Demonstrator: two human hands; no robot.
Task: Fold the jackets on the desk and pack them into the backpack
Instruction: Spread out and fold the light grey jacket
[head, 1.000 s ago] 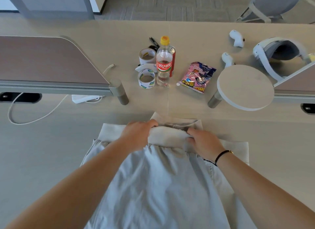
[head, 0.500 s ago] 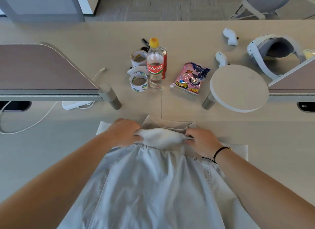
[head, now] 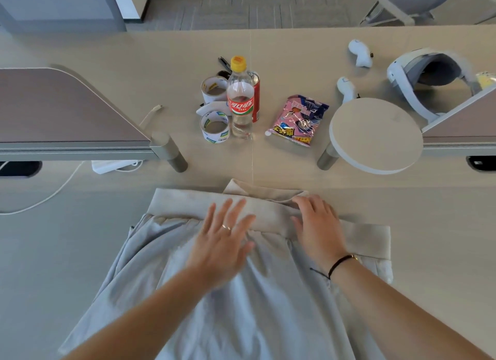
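— What did the room show?
— A pale table point(head: 80, 252); grey carpet beyond.
— And past the hands?
— Tape rolls point(head: 214, 127), a bottle point(head: 240, 99), a snack bag point(head: 296, 121).
— The hands?
— Left hand point(head: 222, 247) and right hand point(head: 318, 228) lay spread flat on the jacket point(head: 255, 319).

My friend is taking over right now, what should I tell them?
Left hand: open, flat on the pale grey jacket.
Right hand: open, resting on the jacket's beige band.
The jacket lies spread on the light wooden desk.
Done: the band lies flat along the far edge.
Left: fold the jacket and pack it. No backpack is in view.
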